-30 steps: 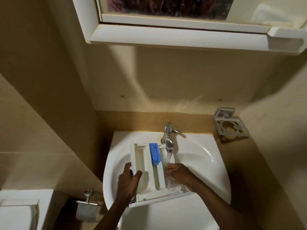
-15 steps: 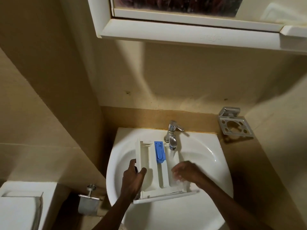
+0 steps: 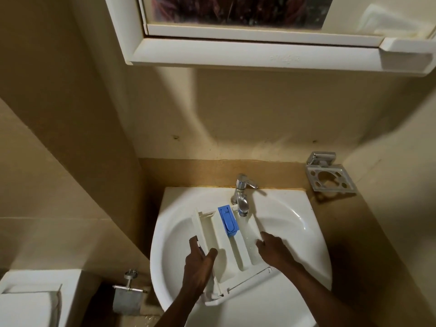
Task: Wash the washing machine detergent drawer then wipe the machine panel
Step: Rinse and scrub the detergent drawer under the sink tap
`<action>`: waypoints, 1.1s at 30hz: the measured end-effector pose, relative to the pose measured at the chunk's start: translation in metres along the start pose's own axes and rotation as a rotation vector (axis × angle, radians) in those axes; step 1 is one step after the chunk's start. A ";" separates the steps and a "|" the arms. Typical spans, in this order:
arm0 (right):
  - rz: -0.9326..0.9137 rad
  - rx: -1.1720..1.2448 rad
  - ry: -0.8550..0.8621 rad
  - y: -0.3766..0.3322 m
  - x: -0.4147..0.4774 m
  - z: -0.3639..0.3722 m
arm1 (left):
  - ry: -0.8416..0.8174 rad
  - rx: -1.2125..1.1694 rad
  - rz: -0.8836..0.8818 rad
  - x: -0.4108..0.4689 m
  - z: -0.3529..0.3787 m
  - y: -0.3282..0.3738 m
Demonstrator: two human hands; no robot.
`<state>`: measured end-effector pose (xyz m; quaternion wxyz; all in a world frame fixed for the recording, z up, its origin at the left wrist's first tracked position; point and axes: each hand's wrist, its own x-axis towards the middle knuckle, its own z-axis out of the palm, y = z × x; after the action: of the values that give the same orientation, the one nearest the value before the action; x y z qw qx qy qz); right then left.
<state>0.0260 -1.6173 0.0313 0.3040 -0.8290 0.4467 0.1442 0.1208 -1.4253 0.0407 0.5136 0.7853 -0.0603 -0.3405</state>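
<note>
A white detergent drawer [image 3: 220,244] with a blue insert [image 3: 227,220] lies across the white sink [image 3: 295,213], under the chrome tap [image 3: 241,194]. Water runs from the tap into the drawer's right compartment. My left hand [image 3: 199,265] grips the drawer's left wall, thumb inside and fingers outside. My right hand [image 3: 273,250] rests on the drawer's right edge with its fingers curled over it. The washing machine panel is out of view.
A mirrored cabinet [image 3: 247,50] hangs above the sink. A chrome toothbrush holder [image 3: 330,178] is fixed to the wall at right. At lower left are a toilet cistern [image 3: 30,300] and a toilet roll holder [image 3: 128,291].
My right hand has moved out of the water stream and the right compartment to the drawer's right edge. My left hand keeps its hold. The view has shifted slightly.
</note>
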 end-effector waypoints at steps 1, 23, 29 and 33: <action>-0.007 -0.024 0.021 0.002 0.000 -0.001 | -0.022 -0.006 -0.010 -0.001 0.002 0.001; -0.102 -0.176 0.209 0.011 0.000 -0.036 | -0.136 -0.313 -0.200 0.020 0.019 0.016; -0.144 -0.010 0.316 0.015 -0.004 -0.027 | -0.084 -0.252 -0.160 0.028 0.018 0.014; -0.445 0.180 0.571 0.015 -0.017 -0.023 | -0.068 -0.245 -0.159 0.028 0.020 0.014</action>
<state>0.0031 -1.6275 0.0521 0.2626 -0.8826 0.3334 -0.2024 0.1337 -1.4599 0.0348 0.5746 0.7071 0.0268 -0.4112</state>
